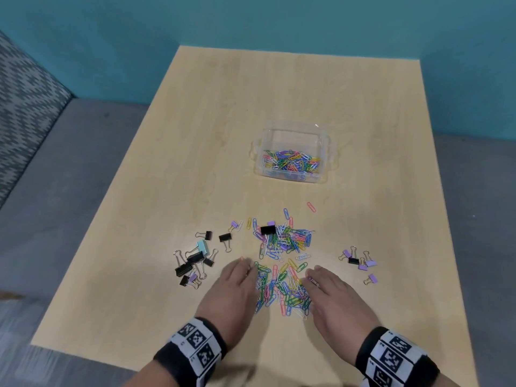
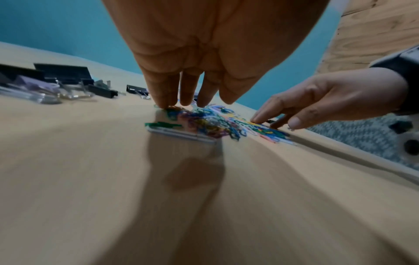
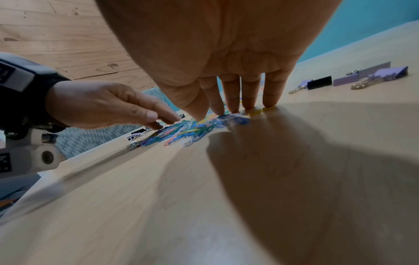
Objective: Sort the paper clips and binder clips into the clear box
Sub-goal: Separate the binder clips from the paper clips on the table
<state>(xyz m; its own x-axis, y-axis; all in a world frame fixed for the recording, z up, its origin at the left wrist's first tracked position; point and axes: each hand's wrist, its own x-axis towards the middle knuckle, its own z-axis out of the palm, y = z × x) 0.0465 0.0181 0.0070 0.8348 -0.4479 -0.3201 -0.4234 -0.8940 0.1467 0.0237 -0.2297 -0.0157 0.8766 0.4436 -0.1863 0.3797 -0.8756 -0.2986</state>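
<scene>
Two bare hands rest flat on the pale wooden table [image 1: 279,93], fingers straight and holding nothing. The left hand [image 1: 234,291] and right hand [image 1: 332,297] sit on either side of a small heap of coloured paper clips [image 1: 282,289], fingertips touching its edges. The clips point every way. The clear plastic box [image 1: 293,155], its long side running left to right, sits farther back, with coloured clips inside. Black and purple binder clips [image 1: 195,263] lie to the left.
</scene>
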